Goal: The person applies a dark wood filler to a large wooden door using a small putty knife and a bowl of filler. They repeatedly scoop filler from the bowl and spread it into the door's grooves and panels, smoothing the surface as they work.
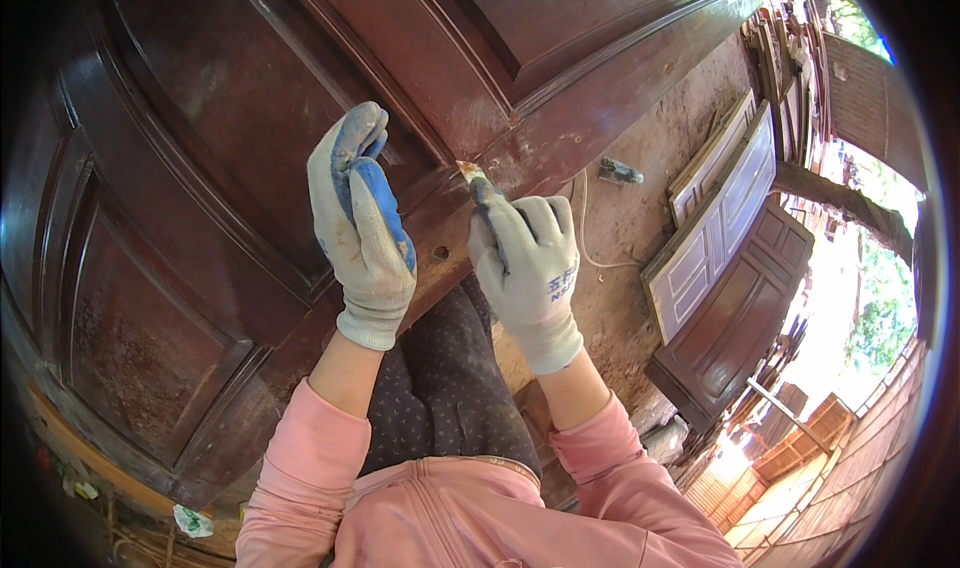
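Note:
A large dark brown panelled wooden door (240, 98) lies in front of me, its glossy surface scuffed near the joint of two rails. My right hand (530, 258), in a white and blue work glove, is closed with its index finger pointing at that joint. At its fingertip shows a small narrow piece with a pale, orange-stained tip (468, 171), touching the wood; its kind is unclear. My left hand (362, 208), gloved alike, hovers over the door with its fingers loosely bent and nothing visible in it. A round hole (440, 254) sits in the door's near rail.
On the dirt floor to the right lie a small dark blue-grey object (620, 172) and a pale cable (590, 243). Beyond lean a white panelled door (715, 233) and a brown panelled door (740, 308). A crumpled white and green wrapper (193, 521) is at the lower left.

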`<state>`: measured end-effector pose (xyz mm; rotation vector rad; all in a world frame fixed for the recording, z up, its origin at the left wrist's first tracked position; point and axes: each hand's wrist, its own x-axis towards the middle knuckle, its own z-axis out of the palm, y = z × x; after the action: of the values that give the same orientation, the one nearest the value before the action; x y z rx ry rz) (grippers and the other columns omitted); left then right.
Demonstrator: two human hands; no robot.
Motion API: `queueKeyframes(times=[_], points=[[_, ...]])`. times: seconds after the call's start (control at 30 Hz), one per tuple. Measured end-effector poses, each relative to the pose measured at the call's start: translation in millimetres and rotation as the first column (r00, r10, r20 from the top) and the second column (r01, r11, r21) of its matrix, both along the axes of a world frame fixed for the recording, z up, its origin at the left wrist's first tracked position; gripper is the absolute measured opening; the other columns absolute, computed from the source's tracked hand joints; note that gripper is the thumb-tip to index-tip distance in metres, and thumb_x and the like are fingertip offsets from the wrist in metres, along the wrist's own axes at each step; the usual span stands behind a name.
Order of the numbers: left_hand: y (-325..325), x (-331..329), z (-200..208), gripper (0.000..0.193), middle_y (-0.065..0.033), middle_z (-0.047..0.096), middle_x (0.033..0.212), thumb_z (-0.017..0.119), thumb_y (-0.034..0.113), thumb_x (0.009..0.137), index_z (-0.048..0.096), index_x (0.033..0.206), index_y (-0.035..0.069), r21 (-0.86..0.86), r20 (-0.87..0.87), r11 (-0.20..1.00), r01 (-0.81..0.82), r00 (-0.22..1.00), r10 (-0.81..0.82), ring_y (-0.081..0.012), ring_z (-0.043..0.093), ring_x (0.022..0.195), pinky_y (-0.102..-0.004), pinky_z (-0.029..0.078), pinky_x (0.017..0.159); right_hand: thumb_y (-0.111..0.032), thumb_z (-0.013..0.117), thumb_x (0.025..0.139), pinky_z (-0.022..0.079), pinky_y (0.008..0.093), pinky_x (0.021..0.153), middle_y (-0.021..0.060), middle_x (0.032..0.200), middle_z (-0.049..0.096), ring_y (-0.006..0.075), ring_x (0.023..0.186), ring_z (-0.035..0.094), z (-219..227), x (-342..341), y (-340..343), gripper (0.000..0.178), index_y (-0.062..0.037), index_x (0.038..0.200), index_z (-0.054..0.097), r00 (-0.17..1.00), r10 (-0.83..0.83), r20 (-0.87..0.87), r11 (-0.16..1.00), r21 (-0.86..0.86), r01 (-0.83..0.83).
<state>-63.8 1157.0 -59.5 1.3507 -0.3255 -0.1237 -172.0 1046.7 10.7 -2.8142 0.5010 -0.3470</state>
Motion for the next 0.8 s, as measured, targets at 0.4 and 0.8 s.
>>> queueKeyframes(times=[0.4,0.8], points=[[-2,1,1,0.042,-0.0172,0.06,0.144,0.037,0.02,0.116,0.052,0.146,-0.004,0.029,0.04,1.0,-0.005,0.999,0.004,-0.0269,0.061,0.132,-0.0399,0.048,0.116,-0.01,0.08,0.082,0.052,0.0378,0.069,0.0064,0.089,0.056,0.0276,0.085,0.056,-5,3,11,0.032,-0.0065,0.113,0.074,0.999,-0.023,-0.047,0.999,-0.026,0.022],[-4,-1,5,0.041,-0.0172,0.06,0.143,0.038,0.018,0.115,0.052,0.146,-0.005,-0.03,-0.034,1.0,-0.01,0.999,0.009,-0.0259,0.061,0.131,-0.04,0.048,0.116,0.001,0.073,0.084,0.049,0.0388,0.074,0.0083,0.083,0.063,0.0276,0.079,0.056,5,6,11,0.029,0.0005,0.113,0.076,0.993,-0.11,0.034,0.982,0.157,0.103]])
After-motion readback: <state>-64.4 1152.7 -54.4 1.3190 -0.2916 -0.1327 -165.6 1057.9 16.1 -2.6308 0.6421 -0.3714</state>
